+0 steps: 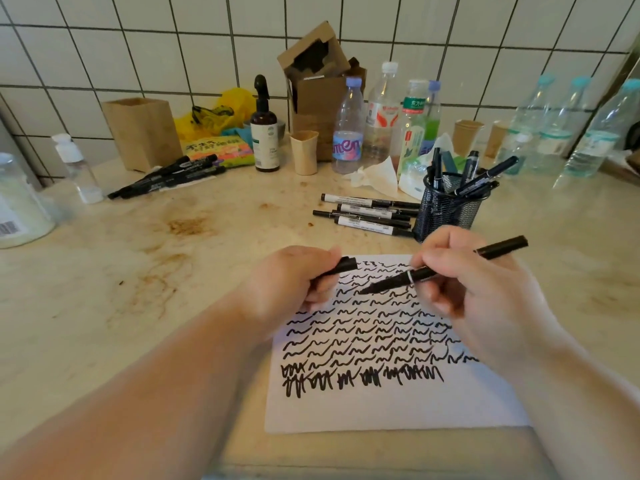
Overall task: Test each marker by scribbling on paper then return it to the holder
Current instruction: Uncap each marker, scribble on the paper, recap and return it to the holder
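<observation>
An uncapped black marker (446, 268) is pinched by the right hand (474, 282), tip over the scribbled white paper sheet (381, 403). Its black cap (341, 266) is gripped in the curled left hand (291, 282). The black mesh holder (446, 209) is just beyond the paper's far edge.

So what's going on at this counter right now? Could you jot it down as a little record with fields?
left hand: left hand grips a black cap
right hand: right hand holds an uncapped marker, tip over the paper
paper: paper mostly covered in black scribbles
holder: mesh holder with several markers standing in it
loose markers: loose markers lie left of the holder; another pile at far left
</observation>
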